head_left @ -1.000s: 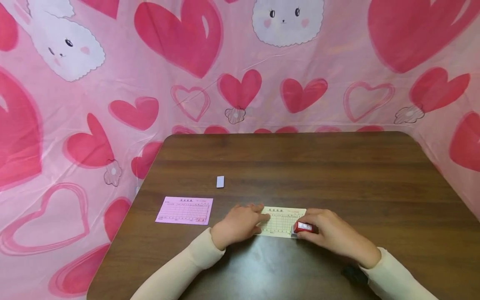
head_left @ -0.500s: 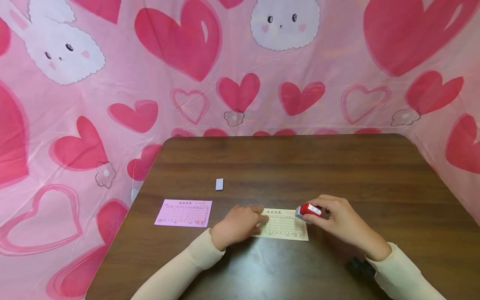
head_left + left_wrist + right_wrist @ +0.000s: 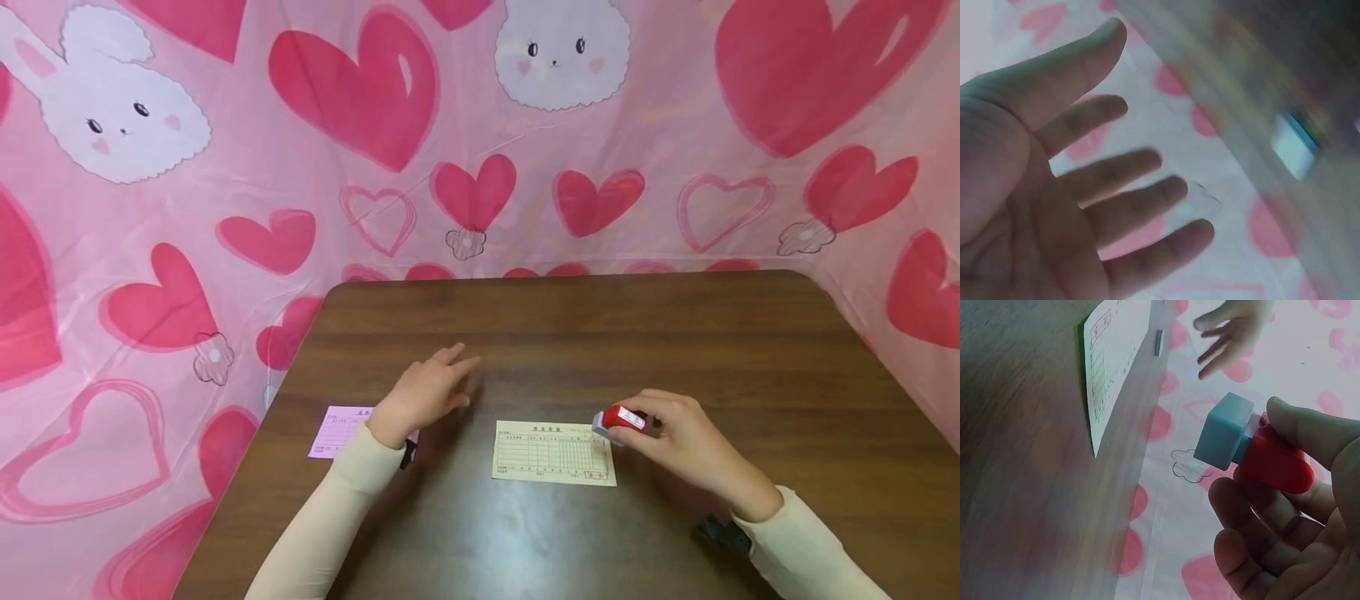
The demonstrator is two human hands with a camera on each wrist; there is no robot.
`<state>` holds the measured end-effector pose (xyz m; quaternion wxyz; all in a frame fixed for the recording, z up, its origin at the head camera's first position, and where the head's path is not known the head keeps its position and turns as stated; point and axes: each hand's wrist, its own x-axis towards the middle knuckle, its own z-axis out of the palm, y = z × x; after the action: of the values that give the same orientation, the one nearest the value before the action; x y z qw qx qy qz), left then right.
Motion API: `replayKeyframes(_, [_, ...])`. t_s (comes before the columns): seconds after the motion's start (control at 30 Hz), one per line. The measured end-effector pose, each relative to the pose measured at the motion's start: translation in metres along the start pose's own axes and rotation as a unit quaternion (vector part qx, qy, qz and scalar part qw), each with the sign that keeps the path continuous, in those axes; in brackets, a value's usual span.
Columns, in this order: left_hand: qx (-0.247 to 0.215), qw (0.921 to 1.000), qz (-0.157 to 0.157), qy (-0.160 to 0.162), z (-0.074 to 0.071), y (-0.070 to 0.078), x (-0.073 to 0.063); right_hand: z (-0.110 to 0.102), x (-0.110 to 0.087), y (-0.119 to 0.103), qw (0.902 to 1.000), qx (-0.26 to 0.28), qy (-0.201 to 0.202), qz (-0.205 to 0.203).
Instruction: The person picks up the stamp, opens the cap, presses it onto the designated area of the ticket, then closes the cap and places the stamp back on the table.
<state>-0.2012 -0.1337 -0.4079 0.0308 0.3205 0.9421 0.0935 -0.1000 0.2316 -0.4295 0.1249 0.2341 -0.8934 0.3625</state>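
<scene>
My right hand (image 3: 682, 433) pinches a red stamp (image 3: 626, 417) between thumb and fingers, over the right end of a pale yellow form slip (image 3: 528, 457). The stamp's grey-blue base (image 3: 1224, 431) faces left, clear of the table in the right wrist view. A small red boxed imprint (image 3: 596, 475) marks the slip's lower right corner. My left hand (image 3: 422, 393) is raised above the table with its fingers spread, as the left wrist view also shows. Its wrist hides part of a pink form slip (image 3: 328, 433). In the left wrist view, a small white block (image 3: 1294, 147) lies beyond the fingers.
The brown wooden table (image 3: 600, 325) has a heart-and-rabbit patterned pink cloth (image 3: 480, 100) hanging behind it and at its sides. A dark strap piece (image 3: 720, 532) shows at the right wrist.
My left hand has lifted off the yellow slip and moved left and away, now covering the small block. My right hand raised the stamp off the slip's corner, uncovering the red imprint.
</scene>
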Motion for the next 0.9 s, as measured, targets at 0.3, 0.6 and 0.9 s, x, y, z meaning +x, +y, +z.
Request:
replayKeyframes(0.3, [-0.062,0.9878,-0.103,-0.1,0.005,-0.049,0.014,-0.005,-0.001,0.002,0.9999,0.001,0.008,-0.007])
replayKeyframes(0.6, [-0.077,0.9827,-0.106,-0.131,0.013,-0.057,0.022,-0.009,-0.003,0.005,0.9998,0.0,0.001,0.022])
replayKeyframes(0.9, [-0.052,0.9875,-0.093,-0.116,0.015,-0.056,0.027,-0.014,-0.003,0.01,0.9984,-0.006,-0.006,0.055])
